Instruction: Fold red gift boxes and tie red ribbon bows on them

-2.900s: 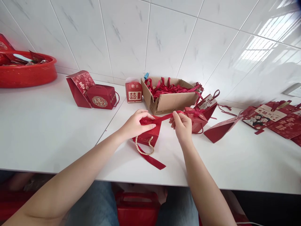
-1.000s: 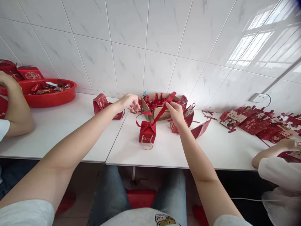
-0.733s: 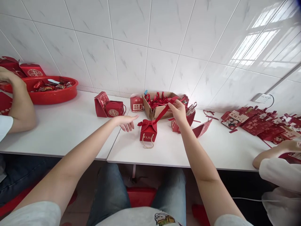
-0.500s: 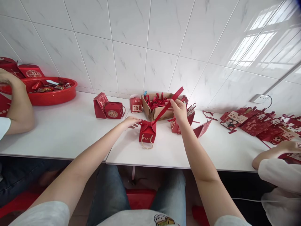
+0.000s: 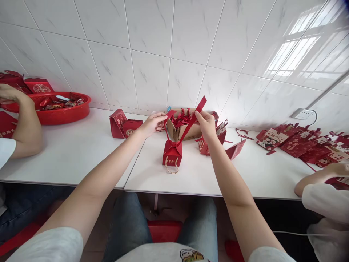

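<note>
A small red gift box (image 5: 171,154) with a gold cord handle (image 5: 171,171) stands upright in front of me on the white table. A red ribbon (image 5: 188,128) rises from its top in two strands. My left hand (image 5: 155,123) pinches the left strand, up and to the left of the box. The right strand is pinched in my right hand (image 5: 205,123), its free end sticking up above my fingers. Both strands are lifted apart in a V. Behind them sits a cardboard box (image 5: 191,133) full of red ribbons, partly hidden by my hands.
More red boxes (image 5: 132,127) stand to the left and right. A red plastic basin (image 5: 65,115) of wrapped sweets sits farther left beside a person's arm (image 5: 29,125). Many red boxes (image 5: 297,145) cover the right end, near another person's arm (image 5: 313,179). A power strip (image 5: 302,114) is by the wall.
My left hand has risen from beside the box, drawing the left ribbon strand upward. My right hand has shifted slightly left and still holds its strand.
</note>
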Demonstrator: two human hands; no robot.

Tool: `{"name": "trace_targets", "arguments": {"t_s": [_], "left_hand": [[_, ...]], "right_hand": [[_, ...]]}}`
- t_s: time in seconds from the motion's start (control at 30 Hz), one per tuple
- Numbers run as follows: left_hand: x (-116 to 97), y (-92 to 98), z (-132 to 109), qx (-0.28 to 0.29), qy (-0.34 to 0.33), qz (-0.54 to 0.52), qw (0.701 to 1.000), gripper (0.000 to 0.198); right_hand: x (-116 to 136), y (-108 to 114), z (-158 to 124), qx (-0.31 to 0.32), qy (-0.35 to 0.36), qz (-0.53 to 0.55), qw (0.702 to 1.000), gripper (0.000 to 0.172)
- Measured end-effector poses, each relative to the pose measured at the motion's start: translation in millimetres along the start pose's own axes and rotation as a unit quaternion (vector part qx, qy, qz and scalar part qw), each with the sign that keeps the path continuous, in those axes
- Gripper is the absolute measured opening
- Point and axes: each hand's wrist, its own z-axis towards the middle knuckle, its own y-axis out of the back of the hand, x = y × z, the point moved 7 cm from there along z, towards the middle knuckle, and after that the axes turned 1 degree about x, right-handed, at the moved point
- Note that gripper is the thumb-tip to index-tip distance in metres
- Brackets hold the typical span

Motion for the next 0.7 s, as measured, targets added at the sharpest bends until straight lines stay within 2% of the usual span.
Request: {"name": "trace_targets", "arguments": {"t_s": [0.23, 0.37, 0.57, 0.7], "left_hand": [[-22.3, -21.0, 2.7, 0.028, -0.055, -0.049, 0.997, 0.011], [-32.3, -23.8, 5.7, 0.004, -0.086, -0.035, 0.996, 0.011], [-44.0, -18.8, 5.3, -0.064, -0.134, 0.01, 0.989, 0.008], [-52.0, -25.1, 2.5, -0.044, -0.146, 0.037, 0.988, 0.012]], "right_hand": [[4.6, -11.1, 3.1, 0.017, 0.01, 0.005, 1.0, 0.028], [4.4, -11.3, 2.3, 0.013, 0.013, -0.01, 1.0, 0.027], [3.0, -13.9, 1.8, 0.031, 0.024, -0.013, 0.999, 0.024], [0.2, -16.5, 1.1, 0.043, 0.011, -0.012, 0.999, 0.026]]}}
